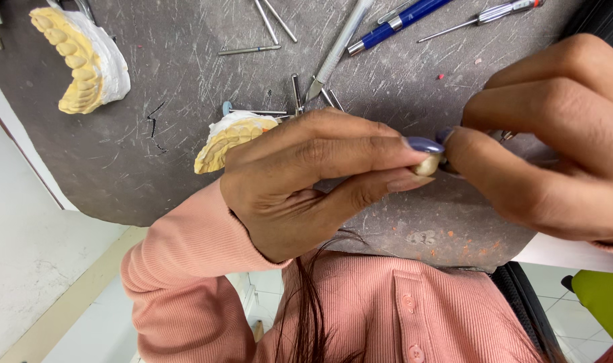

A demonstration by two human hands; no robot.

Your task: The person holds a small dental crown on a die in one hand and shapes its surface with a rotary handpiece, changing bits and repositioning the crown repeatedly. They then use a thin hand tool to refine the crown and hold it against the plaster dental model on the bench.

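Nearest is the pink ribbed top (414,309) with its buttons, and the pink sleeve (179,282) that leads up to the left hand (299,181).

That hand reaches to the right. Its thumb and forefinger are pressed together on a small cream-coloured piece (426,165), rounded like a single tooth, which they hold above the near edge of the dark, scratched counter (152,175).

The piece sits at the very tips of those fingers, between the two hands. Its long axis seems to run left to right, though most of it is covered.

The right hand (555,154) comes in from the right with its fingers bunched, and a fingertip touches the piece on its right side. A glint of thin metal (505,136) shows behind these fingers, but I cannot tell whether they grip it. The left hand carries the piece, and the right only meets it.

Just beyond the left hand a yellow-and-white dental cast (229,138) lies on the counter, partly hidden by the knuckles.

Farther off at the far left lies a second cast (78,57). Along the far edge are scattered a long metal instrument (336,50), slim burs (249,50) and a blue pen (400,19).
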